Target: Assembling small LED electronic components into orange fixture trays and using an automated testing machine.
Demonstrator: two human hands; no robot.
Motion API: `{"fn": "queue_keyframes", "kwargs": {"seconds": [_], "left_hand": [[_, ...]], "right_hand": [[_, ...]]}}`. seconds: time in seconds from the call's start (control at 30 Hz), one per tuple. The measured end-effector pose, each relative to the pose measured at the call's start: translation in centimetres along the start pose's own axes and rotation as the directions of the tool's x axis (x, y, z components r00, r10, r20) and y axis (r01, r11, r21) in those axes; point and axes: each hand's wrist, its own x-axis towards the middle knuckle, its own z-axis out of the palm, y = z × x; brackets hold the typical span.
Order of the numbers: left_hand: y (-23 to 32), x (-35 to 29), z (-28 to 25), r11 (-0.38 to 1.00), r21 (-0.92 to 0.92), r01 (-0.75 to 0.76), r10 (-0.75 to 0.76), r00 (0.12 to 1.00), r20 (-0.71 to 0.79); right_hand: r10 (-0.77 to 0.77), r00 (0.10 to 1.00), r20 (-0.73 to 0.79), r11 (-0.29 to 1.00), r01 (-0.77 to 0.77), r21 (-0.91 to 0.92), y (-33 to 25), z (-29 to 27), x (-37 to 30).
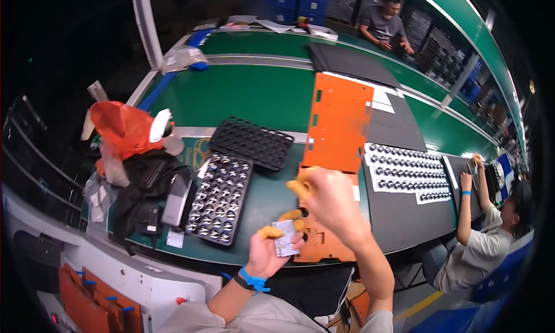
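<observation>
My left hand (267, 256) is closed on a small white circuit board (284, 238) near the table's front edge. Yellow finger covers sit on fingertips of both hands. Higher and to the right, my right hand (334, 201) hovers with its fingers curled together; whatever they hold, if anything, is hidden. Beneath it lies an orange plate with cutouts (324, 240), partly covered by my forearm. A second, longer orange plate (340, 122) stretches away behind it. Left of my hands stands a black tray (250, 180) filled with rows of shiny round parts (217, 197).
Another black tray (251, 143) leans behind the filled one. Farther left are a grey box-shaped device (176, 200), a black bag and an orange plastic bag (121, 128). White boards with round parts (407, 174) lie on a dark mat. A co-worker (480, 240) sits right; another sits across.
</observation>
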Motion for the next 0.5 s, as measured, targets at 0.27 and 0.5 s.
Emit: {"fn": "queue_keyframes", "kwargs": {"seconds": [0.27,0.5], "left_hand": [[0.5,-1.0,0.4,0.999,-0.013,0.053,-0.053,0.997,-0.057],[0.9,-1.4,-1.5,0.984,0.161,0.075,-0.084,0.995,0.049]], "right_hand": [[-0.233,0.968,0.098,0.97,0.224,0.095,-4.1,11.4,9.0],[-0.413,0.909,0.049,0.91,0.414,-0.011,-3.7,14.1,10.2]]}}
